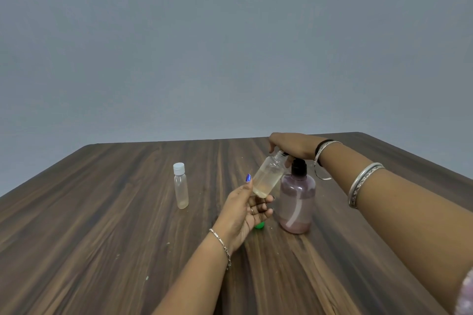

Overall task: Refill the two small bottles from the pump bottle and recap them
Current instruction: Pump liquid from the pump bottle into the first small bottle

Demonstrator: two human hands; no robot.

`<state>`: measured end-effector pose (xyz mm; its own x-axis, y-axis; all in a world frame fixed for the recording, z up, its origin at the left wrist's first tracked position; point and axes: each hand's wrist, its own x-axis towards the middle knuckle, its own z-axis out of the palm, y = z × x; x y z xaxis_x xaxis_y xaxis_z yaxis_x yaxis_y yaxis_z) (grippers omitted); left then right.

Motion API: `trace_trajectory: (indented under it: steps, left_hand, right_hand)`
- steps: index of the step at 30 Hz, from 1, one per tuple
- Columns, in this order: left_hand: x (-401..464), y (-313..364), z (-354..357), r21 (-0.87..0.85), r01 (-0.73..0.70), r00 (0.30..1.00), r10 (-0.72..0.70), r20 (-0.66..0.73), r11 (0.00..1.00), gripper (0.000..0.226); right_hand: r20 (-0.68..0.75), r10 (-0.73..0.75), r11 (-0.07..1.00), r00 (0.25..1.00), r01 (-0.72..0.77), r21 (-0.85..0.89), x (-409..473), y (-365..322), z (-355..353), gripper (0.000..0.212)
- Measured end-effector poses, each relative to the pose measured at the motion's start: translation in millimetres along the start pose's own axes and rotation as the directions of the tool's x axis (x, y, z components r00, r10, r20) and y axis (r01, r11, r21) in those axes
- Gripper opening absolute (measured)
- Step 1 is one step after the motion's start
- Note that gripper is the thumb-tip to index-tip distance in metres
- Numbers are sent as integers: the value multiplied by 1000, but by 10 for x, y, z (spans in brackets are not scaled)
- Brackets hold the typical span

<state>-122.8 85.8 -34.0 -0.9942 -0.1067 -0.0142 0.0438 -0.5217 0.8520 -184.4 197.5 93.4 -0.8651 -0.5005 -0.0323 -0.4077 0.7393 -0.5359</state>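
My left hand (245, 210) holds an uncapped small clear bottle (268, 176), tilted with its open neck up against the pump spout. The bottle has pale liquid in its lower part. My right hand (294, 146) rests palm-down on top of the pump head of the pink pump bottle (297, 202), which stands on the table with a black collar and a little pink liquid at its bottom. A second small bottle (181, 186) with a white cap stands upright to the left. A green cap (259, 225) lies on the table, partly hidden behind my left hand.
A dark wood-grain table (102, 238) stretches out below a plain grey wall. Its far edge runs just behind my right hand. Bangles sit on my right forearm, a chain bracelet on my left wrist.
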Motion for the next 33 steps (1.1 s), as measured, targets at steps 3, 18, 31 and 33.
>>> trace_trajectory:
  steps: [3, 18, 31, 33]
  left_hand:
    - [-2, -16, 9, 9, 1, 1000, -1, 3, 1000, 33]
    - [7, -3, 0, -5, -4, 1000, 4, -10, 1000, 32]
    - [-50, -14, 12, 1, 18, 1000, -18, -14, 1000, 34]
    - [-42, -8, 17, -5, 16, 1000, -16, -14, 1000, 33]
  right_hand:
    - [6, 15, 1000, 1000, -15, 22, -2, 19, 26, 20]
    - [8, 0, 1000, 1000, 0, -14, -33, -28, -20, 27]
    - [22, 8, 1000, 1000, -8, 22, -31, -10, -34, 22]
    - [26, 11, 999, 1000, -11, 30, -13, -20, -47, 22]
